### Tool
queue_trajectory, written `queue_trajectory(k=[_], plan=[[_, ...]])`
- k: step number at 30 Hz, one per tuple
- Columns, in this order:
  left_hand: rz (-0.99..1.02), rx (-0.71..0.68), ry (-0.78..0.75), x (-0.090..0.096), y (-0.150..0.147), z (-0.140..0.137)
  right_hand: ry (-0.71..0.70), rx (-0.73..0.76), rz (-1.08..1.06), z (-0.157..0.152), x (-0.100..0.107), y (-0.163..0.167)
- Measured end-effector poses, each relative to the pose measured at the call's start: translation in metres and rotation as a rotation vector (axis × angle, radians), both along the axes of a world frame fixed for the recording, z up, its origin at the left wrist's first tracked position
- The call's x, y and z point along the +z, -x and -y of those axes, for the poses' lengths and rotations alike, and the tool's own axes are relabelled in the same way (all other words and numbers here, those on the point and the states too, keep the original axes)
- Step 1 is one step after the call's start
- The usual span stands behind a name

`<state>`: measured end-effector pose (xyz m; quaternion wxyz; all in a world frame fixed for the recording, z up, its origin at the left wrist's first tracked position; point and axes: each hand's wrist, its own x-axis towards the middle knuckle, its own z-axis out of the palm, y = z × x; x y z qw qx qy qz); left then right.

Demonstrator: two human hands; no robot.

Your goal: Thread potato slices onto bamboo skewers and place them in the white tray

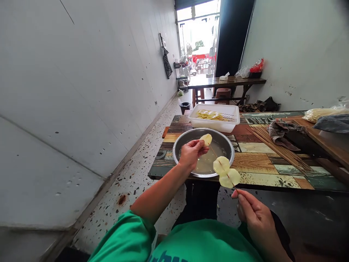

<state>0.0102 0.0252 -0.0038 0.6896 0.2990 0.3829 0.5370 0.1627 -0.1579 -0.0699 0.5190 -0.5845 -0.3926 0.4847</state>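
R hand (257, 215) grips wdn skewer (213, 151) thru rnd slices (223, 168)

A thin brown skewer (213, 151) slants up and leftward over the near edge of the desk (259, 160), threaded through two pale yellow, moist round slices (225, 166) that touch each other. A third, similar slice (206, 138) sits at its upper end, tilted; whether pierced is unclear.
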Motion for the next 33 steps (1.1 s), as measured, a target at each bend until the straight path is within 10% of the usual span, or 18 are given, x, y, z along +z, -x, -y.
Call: queue_trajectory(k=[6,16,26,33], plan=[[-0.072,0.022,-0.079,0.000,0.000,-0.003,0.162,0.166,-0.561,0.000,0.009,-0.009],[-0.193,0.071,-0.165,0.004,-0.001,-0.001,-0.413,-0.254,0.689,0.004,-0.024,-0.008],[-0.093,-0.008,-0.107,0.006,0.005,-0.002,0.199,0.225,-0.704,0.002,-0.010,-0.025],[-0.108,-0.033,-0.053,0.009,0.008,-0.003,-0.262,-0.098,0.354,0.007,-0.031,-0.026]])
